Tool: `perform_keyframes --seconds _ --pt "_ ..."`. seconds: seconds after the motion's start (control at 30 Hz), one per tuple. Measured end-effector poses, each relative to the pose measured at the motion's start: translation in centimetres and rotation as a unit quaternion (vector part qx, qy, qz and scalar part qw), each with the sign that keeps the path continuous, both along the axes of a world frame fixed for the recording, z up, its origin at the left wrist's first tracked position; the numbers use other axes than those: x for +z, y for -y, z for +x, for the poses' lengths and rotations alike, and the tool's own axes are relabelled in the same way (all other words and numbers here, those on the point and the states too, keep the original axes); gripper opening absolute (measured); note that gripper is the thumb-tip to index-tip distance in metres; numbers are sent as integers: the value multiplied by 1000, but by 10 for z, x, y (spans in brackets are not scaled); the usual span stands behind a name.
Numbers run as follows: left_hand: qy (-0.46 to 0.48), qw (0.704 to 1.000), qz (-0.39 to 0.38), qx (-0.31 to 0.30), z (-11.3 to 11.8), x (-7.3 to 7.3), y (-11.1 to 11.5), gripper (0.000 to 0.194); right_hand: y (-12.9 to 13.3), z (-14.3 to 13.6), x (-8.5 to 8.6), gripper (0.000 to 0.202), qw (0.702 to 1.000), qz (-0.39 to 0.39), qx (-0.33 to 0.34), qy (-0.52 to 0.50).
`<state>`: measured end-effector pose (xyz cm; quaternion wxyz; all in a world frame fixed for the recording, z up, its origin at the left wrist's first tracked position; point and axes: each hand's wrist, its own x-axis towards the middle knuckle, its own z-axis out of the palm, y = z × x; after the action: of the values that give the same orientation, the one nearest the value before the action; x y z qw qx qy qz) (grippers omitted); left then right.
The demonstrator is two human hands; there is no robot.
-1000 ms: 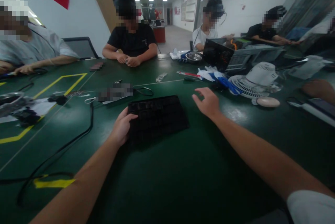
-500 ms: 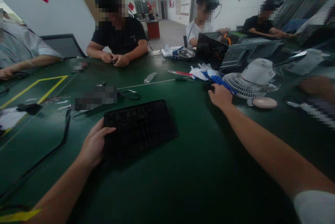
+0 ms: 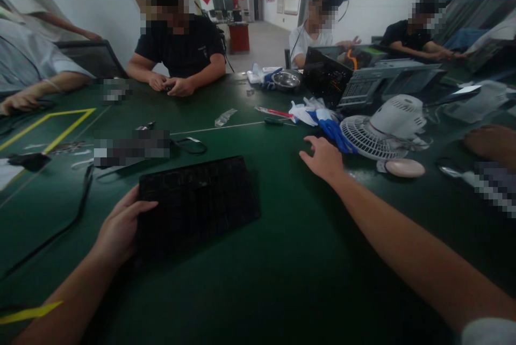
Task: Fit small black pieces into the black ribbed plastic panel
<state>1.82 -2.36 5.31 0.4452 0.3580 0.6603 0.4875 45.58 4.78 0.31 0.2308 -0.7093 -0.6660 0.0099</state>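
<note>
My left hand [image 3: 121, 227] is closed around the left edge of a black, flat rectangular panel [image 3: 197, 200], its thumb lying on top. The panel is tilted a little over the green table, and its surface is too dark to make out in detail. Over the table to the right, my right hand [image 3: 322, 159] has its fingers apart, and I see nothing in them. Just beyond that hand lie white-and-blue work gloves [image 3: 314, 114]. A white fan-like part with a round grille [image 3: 373, 138] is to its right.
A pale oval object [image 3: 405, 167] sits right of my right forearm. Farther back are a screwdriver [image 3: 274, 121], a metal bowl [image 3: 287, 80] and an open computer case [image 3: 363, 84]. A black cable [image 3: 76, 210] runs along the left. Several people sit around the table.
My right hand has drawn back from beside the gloves, leftward and nearer, and its fingers have spread. The panel and my left hand appear farther left as the view shifts.
</note>
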Motion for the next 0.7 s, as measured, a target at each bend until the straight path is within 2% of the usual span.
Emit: perform_keyframes --seconds 0.1,0.17,0.3,0.5,0.6,0.67,0.7 --pt "20 1000 11 -9 -1 -3 -1 54 -5 4 -1 30 998 -31 42 35" --pt "34 999 28 -24 -2 -5 -1 56 -4 -1 -2 28 996 -23 72 44" --pt "52 997 42 -45 -4 -11 -1 54 10 -22 -4 25 993 -5 114 21" --pt "77 991 65 -88 -7 -21 -3 46 40 -60 -13 35 984 20 179 11" --pt "88 988 59 -109 -8 -22 -4 39 39 -74 -15 31 982 25 168 -82" --pt "91 986 59 -124 -9 -24 -4 37 31 -79 -13 22 969 19 113 -220" --pt "95 985 64 -128 -9 -25 -5 37 25 -81 -11 18 949 15 71 -308"
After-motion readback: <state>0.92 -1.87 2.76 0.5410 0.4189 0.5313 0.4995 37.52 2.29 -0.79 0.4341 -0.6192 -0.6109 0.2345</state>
